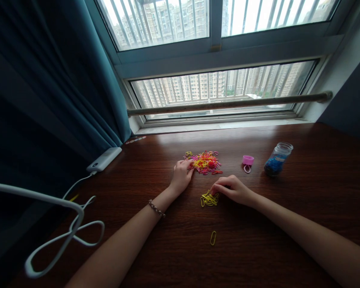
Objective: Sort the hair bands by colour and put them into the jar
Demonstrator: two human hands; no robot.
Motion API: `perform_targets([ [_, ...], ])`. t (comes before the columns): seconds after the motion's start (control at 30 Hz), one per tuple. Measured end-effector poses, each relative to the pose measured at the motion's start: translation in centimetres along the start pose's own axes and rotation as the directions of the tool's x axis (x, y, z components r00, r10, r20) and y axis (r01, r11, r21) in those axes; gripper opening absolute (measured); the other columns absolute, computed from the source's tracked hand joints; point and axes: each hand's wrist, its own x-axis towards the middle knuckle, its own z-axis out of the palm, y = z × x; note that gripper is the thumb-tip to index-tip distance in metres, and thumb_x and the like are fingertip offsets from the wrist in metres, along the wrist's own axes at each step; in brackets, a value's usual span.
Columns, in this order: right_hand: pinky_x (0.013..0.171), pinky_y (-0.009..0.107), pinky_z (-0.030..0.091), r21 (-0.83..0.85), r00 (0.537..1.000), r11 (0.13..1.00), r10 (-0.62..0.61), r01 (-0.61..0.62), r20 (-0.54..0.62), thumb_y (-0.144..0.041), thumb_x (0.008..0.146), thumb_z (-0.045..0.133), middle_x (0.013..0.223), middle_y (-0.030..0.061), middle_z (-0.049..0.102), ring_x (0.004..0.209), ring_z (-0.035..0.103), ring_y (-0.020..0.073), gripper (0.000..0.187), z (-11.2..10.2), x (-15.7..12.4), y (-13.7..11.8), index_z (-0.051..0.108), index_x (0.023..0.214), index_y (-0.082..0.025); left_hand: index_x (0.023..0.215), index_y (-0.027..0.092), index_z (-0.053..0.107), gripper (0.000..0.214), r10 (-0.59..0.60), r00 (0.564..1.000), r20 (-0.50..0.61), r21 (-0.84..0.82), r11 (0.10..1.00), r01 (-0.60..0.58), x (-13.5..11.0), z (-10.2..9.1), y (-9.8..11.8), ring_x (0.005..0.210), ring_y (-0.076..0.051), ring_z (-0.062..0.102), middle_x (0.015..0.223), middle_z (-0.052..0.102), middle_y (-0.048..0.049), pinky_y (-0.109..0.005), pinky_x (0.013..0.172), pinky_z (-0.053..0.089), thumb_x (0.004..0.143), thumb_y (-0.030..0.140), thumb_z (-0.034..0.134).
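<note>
A heaped pile of small pink, red, orange and yellow loops [207, 162], like rubber bands, lies on the dark wooden table. My left hand [181, 176] is at the pile's left edge, fingertips drawn together against the loops; what they grip, if anything, is hidden. Nearer to me is a smaller cluster of yellow loops [209, 199]. Bent over its right side, my right hand [232, 189] has its fingers pinched down onto the yellow loops, and the tips are partly hidden. One single yellow loop [213, 238] lies apart, closer to me.
A clear jar [277, 160] with blue contents stands at the right, and a pink cap with a ring [248, 161] lies beside it. To the left are a white power bank [104, 159], a looped white cable [78, 210] and a blue curtain [87, 88]. A barred window closes off the back.
</note>
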Motion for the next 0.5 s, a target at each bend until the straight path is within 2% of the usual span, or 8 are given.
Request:
perform_targets([
  [0.17, 0.065, 0.023, 0.047, -0.015, 1.000, 1.000, -0.002, 0.002, -0.001, -0.038, 0.087, 0.043, 0.073, 0.0046, 0.069, 0.066, 0.061, 0.0135, 0.036, -0.01, 0.04, -0.08, 0.069, 0.077, -0.015, 0.085, 0.021, 0.064, 0.011, -0.006, 1.000, 0.009, -0.019, 1.000, 0.006, 0.05, -0.40, 0.01, 0.089, -0.020, 0.052, 0.084, 0.063, -0.0042, -0.034, 0.082, 0.040, 0.075, 0.022, 0.058],
  [0.3, 0.064, 0.023, 0.047, -0.018, 1.000, 1.000, 0.001, -0.001, -0.003, -0.037, 0.086, 0.043, 0.073, 0.0047, 0.069, 0.065, 0.061, 0.0136, 0.035, 0.03, 0.06, -0.09, 0.069, 0.077, -0.015, 0.074, 0.020, 0.063, 0.007, -0.004, 1.000, -0.003, -0.006, 1.000, 0.004, 0.05, -0.45, 0.04, 0.087, -0.020, 0.052, 0.082, 0.061, -0.0040, -0.034, 0.080, 0.041, 0.076, 0.024, 0.057],
  [0.4, 0.064, 0.023, 0.047, -0.014, 1.000, 1.000, 0.002, -0.002, -0.003, -0.037, 0.086, 0.043, 0.073, 0.0044, 0.069, 0.065, 0.061, 0.0134, 0.035, 0.04, 0.05, -0.06, 0.069, 0.077, -0.015, 0.084, 0.020, 0.062, 0.010, 0.010, 0.999, -0.048, -0.015, 1.000, -0.010, 0.03, -0.36, 0.08, 0.095, -0.021, 0.050, 0.094, 0.061, -0.0048, -0.035, 0.085, 0.040, 0.076, 0.022, 0.057],
  [0.5, 0.063, 0.022, 0.046, -0.017, 1.000, 1.000, 0.004, -0.004, -0.001, -0.036, 0.086, 0.043, 0.073, 0.0044, 0.069, 0.065, 0.061, 0.0133, 0.035, 0.01, 0.01, -0.07, 0.069, 0.077, -0.014, 0.102, 0.023, 0.059, 0.026, 0.066, 0.998, -0.015, -0.011, 0.998, -0.066, -0.04, -0.15, 0.18, 0.108, -0.022, 0.045, 0.109, 0.059, -0.0038, -0.040, 0.095, 0.034, 0.077, 0.019, 0.055],
])
